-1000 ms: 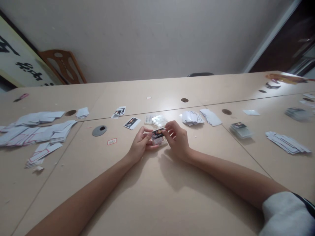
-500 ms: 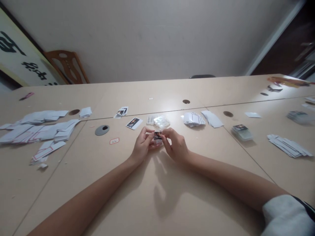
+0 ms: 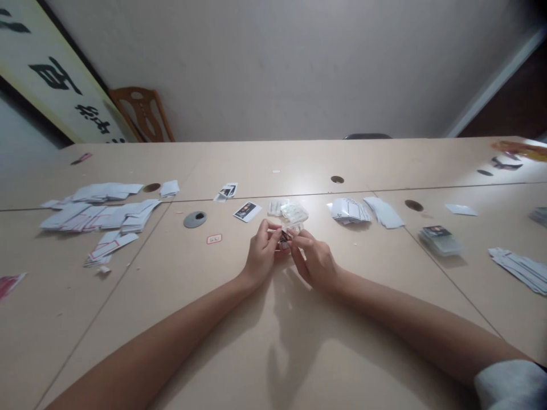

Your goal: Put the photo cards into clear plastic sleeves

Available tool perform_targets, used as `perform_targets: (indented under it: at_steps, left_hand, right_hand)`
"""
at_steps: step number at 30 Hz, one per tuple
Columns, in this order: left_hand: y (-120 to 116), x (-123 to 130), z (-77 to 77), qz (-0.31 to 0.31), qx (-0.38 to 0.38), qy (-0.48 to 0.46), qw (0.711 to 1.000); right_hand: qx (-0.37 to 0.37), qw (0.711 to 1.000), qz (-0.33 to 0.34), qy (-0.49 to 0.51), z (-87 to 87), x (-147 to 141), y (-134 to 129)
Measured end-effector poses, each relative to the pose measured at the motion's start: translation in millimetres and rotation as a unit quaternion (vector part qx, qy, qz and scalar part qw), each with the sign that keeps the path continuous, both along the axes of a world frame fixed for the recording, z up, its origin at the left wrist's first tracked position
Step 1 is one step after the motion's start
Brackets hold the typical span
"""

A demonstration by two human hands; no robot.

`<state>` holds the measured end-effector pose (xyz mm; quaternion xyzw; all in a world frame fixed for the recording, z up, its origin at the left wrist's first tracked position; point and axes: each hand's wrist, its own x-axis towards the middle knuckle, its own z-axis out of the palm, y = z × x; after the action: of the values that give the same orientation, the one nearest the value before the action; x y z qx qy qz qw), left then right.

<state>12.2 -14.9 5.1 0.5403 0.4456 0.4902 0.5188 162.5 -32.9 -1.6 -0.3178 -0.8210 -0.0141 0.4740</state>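
My left hand [image 3: 261, 254] and my right hand [image 3: 315, 260] meet over the middle of the beige table [image 3: 273, 341]. Both pinch a small dark photo card in a clear sleeve [image 3: 285, 240] between their fingertips. Most of the card is hidden by the fingers. Just beyond the hands lie a small pile of clear sleeves [image 3: 294, 213] and a loose photo card [image 3: 247, 211].
A wide spread of white cards [image 3: 100, 216] covers the left side. White card stacks [image 3: 363, 210] lie at the right of centre, a stack of sleeved cards [image 3: 440, 239] further right, more white cards [image 3: 519, 267] at the right edge. A grey cable cap [image 3: 195, 219] and a wooden chair [image 3: 143, 114] stand behind.
The view has swung to the left, so everything sits further right. Both hands have drawn closer together on the sleeved card, which now shows less between the fingers.
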Motion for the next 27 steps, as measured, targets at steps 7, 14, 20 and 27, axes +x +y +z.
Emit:
perform_targets:
  at_steps: [7, 14, 20, 27]
  left_hand:
    - [-1.8, 0.5, 1.7, 0.014, 0.024, 0.020, 0.999]
    - [0.7, 0.7, 3.2, 0.009, -0.031, -0.067, 0.997]
    - [-0.2, 0.2, 1.3, 0.024, -0.033, -0.073, 0.997]
    - [-0.5, 0.7, 2.3, 0.025, -0.031, -0.067, 0.997]
  right_hand:
    - [0.094, 0.995, -0.014, -0.027, 5.4, -2.4, -1.4]
    - [0.064, 0.990, -0.120, 0.045, 8.0, 3.3, 8.5]
    - [0.017, 0.983, -0.176, 0.049, 8.1, 11.7, 17.9]
    - [0.034, 0.981, -0.189, 0.029, 9.3, 13.7, 23.3]
